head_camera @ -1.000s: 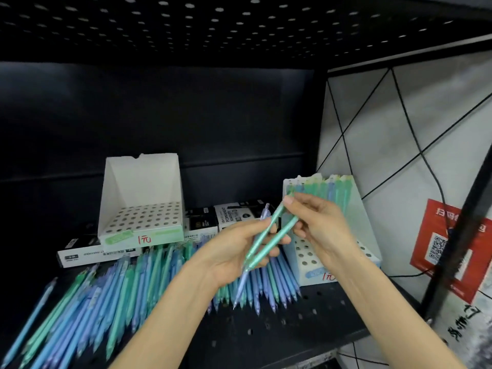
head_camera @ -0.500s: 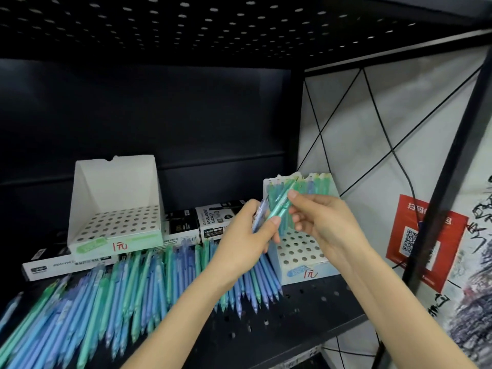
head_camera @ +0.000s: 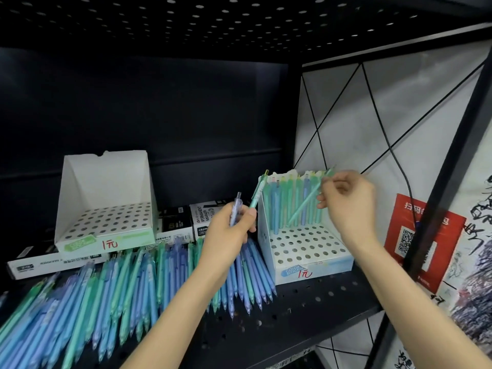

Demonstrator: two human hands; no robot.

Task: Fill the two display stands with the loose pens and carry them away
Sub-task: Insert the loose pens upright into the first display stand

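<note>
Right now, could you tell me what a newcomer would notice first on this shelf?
The sprawl of loose pens, blue and green, across the left of the black shelf stands out first. Next comes the right hand, pinching a green pen slanted over the right display stand, whose back holds standing pens. The left display stand holds none, and the left hand grips two more pens.

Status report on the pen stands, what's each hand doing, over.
Right hand pinches a green pen, tip angled down at the right stand. Left hand grips spare pens. Left stand empty; nothing in the way.
</note>
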